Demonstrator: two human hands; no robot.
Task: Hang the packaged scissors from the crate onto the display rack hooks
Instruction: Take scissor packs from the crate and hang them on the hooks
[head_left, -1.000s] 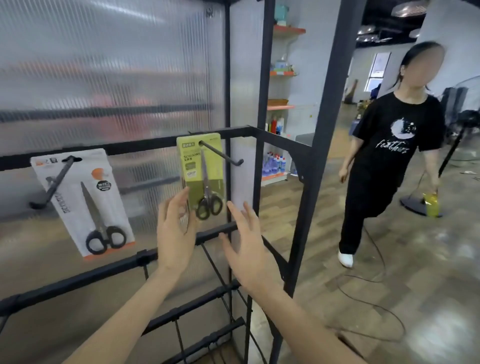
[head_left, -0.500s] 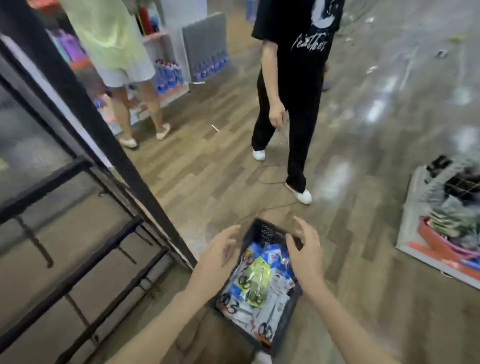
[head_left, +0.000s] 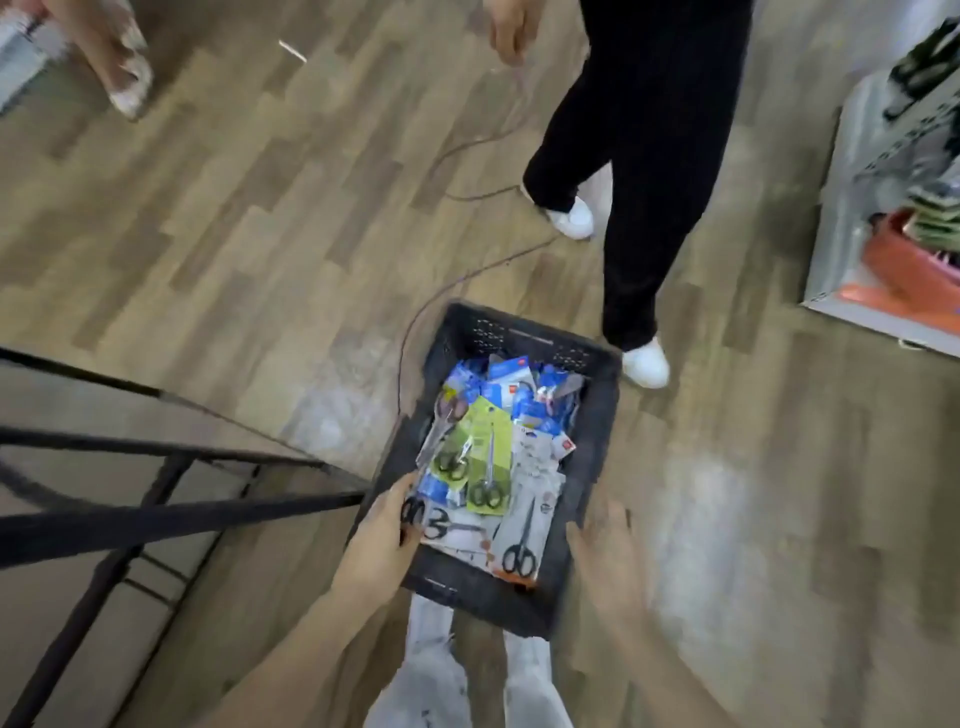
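A black plastic crate (head_left: 597, 457) sits on the wooden floor in front of my legs, filled with several packaged scissors. A green pack (head_left: 488, 462) lies on top in the middle, and a white pack (head_left: 519, 540) with black-handled scissors lies at the near right. My left hand (head_left: 384, 540) reaches over the crate's near-left rim, fingertips at the packs there; whether it holds one is unclear. My right hand (head_left: 608, 556) hovers beside the crate's right wall, fingers relaxed and holding nothing. The black bars of the display rack (head_left: 171, 512) run along the left.
A person in black trousers and white shoes (head_left: 644, 364) stands just beyond the crate. Another person's foot (head_left: 127, 88) is at top left. A thin cable (head_left: 415, 332) trails on the floor. A grey box with orange goods (head_left: 883, 218) stands at right.
My view swung from the rack, where two packs hang, down to the crate on the floor. Both hands dropped toward the crate, and the left one now reaches its near-left rim.
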